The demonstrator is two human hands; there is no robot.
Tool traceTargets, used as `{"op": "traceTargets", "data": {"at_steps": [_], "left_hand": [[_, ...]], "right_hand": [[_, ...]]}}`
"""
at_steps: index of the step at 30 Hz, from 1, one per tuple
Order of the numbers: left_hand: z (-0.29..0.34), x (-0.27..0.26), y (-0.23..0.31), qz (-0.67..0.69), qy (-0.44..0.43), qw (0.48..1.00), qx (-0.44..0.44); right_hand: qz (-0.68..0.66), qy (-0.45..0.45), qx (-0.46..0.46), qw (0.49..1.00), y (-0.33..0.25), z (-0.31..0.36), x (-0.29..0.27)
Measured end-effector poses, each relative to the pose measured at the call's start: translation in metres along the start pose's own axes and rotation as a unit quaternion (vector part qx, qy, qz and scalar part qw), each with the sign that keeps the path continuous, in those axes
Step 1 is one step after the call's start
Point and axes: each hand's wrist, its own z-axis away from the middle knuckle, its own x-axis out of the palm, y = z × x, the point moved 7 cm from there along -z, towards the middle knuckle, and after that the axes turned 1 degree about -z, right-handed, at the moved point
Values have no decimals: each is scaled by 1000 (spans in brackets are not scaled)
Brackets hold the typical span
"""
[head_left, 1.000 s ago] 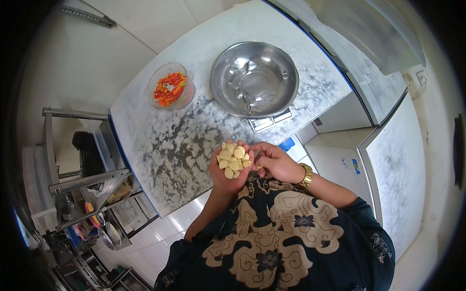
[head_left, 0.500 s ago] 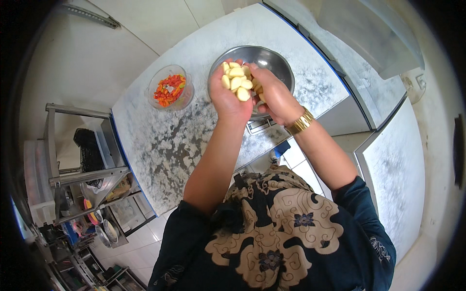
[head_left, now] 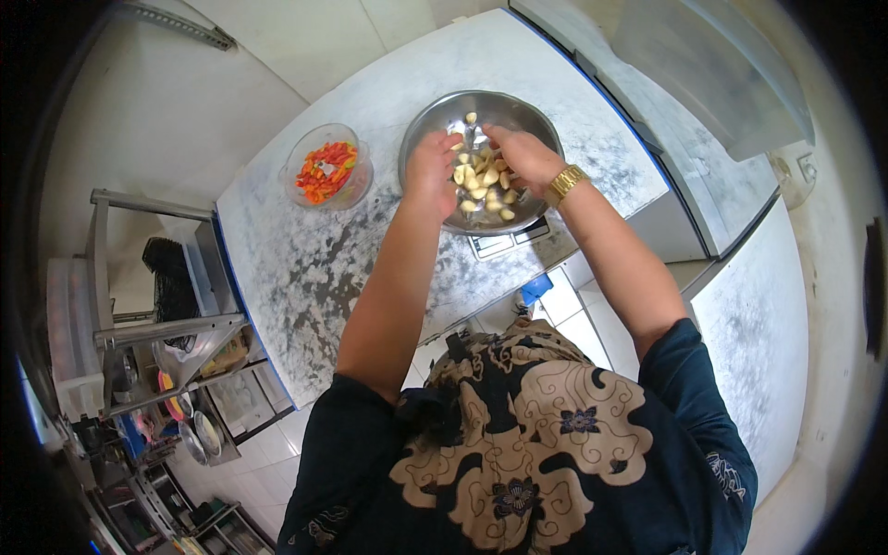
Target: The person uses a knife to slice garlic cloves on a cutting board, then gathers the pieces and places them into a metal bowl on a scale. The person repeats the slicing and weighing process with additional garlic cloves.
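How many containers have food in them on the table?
2: the steel bowl with garlic cloves, below the left hand and right hand, and the clear plastic container with chilies, to its left. None seem hidden.

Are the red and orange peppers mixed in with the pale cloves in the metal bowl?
No, the peppers sit in a separate clear container, left of the metal bowl holding the cloves.
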Motion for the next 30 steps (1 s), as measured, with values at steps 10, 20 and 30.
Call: {"op": "traceTargets", "data": {"at_steps": [10,20,30], "left_hand": [[85,-53,56,-10,-90,990,108],[174,-196,-6,-284,87,952,79],[203,-157,-39,-576,9,755,312]], "right_hand": [[-9,79,-196,977,-16,88,-71],[-35,-68,-10,997,143,177,-44],[333,-153,-119,923,140,171,84]]}}
